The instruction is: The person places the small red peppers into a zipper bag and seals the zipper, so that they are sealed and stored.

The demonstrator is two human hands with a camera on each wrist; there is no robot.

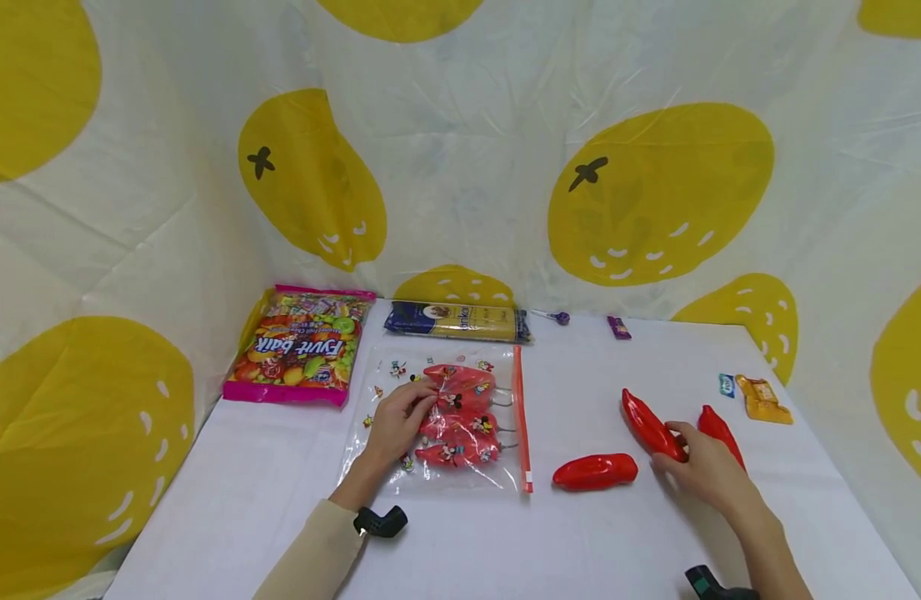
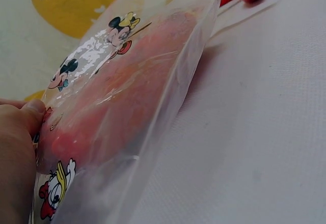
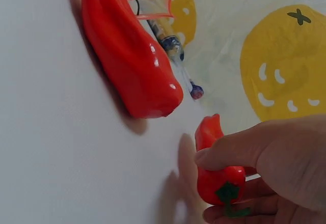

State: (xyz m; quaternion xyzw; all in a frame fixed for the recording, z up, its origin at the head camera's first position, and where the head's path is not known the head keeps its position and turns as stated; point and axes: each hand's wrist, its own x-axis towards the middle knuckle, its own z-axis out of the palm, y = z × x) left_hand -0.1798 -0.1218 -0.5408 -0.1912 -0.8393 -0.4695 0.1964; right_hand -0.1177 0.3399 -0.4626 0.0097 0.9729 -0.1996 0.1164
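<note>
A clear zip bag point(image 1: 385, 417) with cartoon prints and a red slider edge lies flat in the middle of the table. Three red peppers point(image 1: 460, 454) with thin stems are inside it. My left hand point(image 1: 402, 421) pinches the bag's film at the left of these peppers; the left wrist view has the thumb point(image 2: 34, 109) against the plastic. With thumb and fingers, my right hand point(image 1: 703, 467) holds a red pepper point(image 3: 209, 132), whose green stem shows in the right wrist view. Another loose pepper point(image 1: 595, 472) lies between bag and right hand. A further pepper point(image 1: 718, 429) is partly hidden behind that hand.
A large candy bag point(image 1: 298, 346) lies at the back left, beside a blue and yellow pasta packet point(image 1: 460, 322). Behind are a lollipop point(image 1: 561, 317) and a purple sweet point(image 1: 619, 327). Orange point(image 1: 763, 400) and teal point(image 1: 726, 385) wrappers lie far right. A patterned curtain point(image 1: 468, 167) hangs behind.
</note>
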